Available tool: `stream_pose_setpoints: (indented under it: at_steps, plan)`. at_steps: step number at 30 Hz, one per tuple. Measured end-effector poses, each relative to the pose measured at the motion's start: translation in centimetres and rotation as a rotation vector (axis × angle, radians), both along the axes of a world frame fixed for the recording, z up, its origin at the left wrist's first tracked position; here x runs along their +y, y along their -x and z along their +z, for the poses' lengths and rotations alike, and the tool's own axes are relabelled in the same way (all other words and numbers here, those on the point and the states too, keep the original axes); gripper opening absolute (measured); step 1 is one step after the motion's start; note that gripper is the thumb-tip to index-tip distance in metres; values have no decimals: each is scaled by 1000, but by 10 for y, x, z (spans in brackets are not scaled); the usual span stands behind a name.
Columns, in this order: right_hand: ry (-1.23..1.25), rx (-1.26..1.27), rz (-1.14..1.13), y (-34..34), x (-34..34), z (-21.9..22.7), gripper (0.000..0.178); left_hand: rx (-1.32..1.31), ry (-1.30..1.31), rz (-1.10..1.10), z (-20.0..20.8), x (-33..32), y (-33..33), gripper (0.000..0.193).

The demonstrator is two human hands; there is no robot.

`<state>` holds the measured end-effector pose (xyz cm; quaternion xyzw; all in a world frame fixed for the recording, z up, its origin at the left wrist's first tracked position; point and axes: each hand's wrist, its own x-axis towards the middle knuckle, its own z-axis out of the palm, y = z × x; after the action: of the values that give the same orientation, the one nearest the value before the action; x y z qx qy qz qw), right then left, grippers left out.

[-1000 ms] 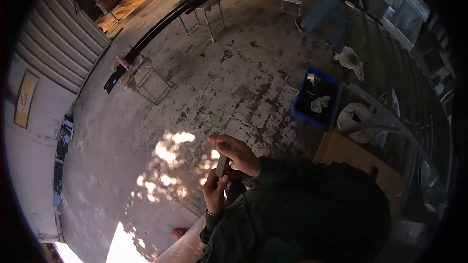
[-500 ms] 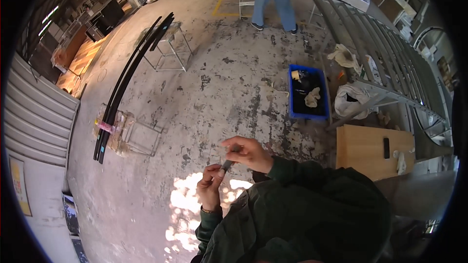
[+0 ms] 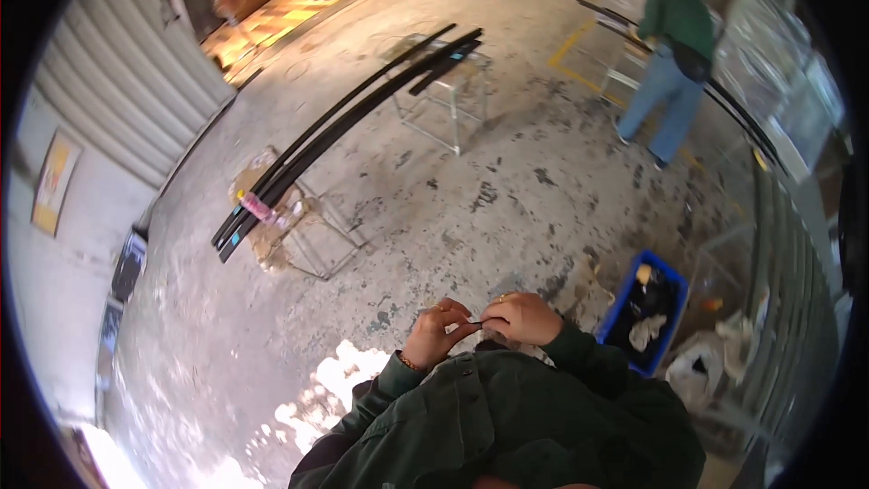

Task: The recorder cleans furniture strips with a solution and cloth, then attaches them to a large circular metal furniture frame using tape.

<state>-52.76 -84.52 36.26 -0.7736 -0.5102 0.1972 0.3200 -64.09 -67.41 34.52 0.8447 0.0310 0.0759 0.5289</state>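
Observation:
Close in front of my chest, my left hand [image 3: 436, 335] and my right hand [image 3: 525, 318] meet with fingers pinched together. Between their fingertips sits a small dark strip-like piece [image 3: 477, 324]; its exact kind is too small to make out. Both hands appear to grip it, one from each side. Dark green sleeves cover my forearms, and below the fingers a pale patch is partly hidden by my hands and jacket.
Long black bars [image 3: 348, 127] lie across two metal-legged stools, with a pink bottle [image 3: 256, 206] near their close end. A blue crate [image 3: 620, 303] of dark items stands at right, beside a white bag [image 3: 695, 367]. Farther off, a person [image 3: 674, 54] bends over more bars.
The view has swung to the right. My hands have come level and closer to my body, still holding the small dark piece, which now shows less between the fingers.

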Motion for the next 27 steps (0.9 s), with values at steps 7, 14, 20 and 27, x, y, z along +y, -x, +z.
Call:
stream_pose_setpoints:
  at_steps: [7, 14, 20, 27]
  plan:
    - [9, 78, 263, -129, 111, -22, 14, 10, 50, 152, -13, 78, -94, 12]
    - [8, 185, 255, -279, 224, -34, 11, 60, 172, 294, -40, 200, -222, 21]
    - [70, 559, -44, -405, 304, -5, 8, 4, 39, 423, -39, 342, -354, 22]
    - [-114, 979, -329, -515, 345, -7, 4, -34, 3, 304, -27, 426, -500, 24]
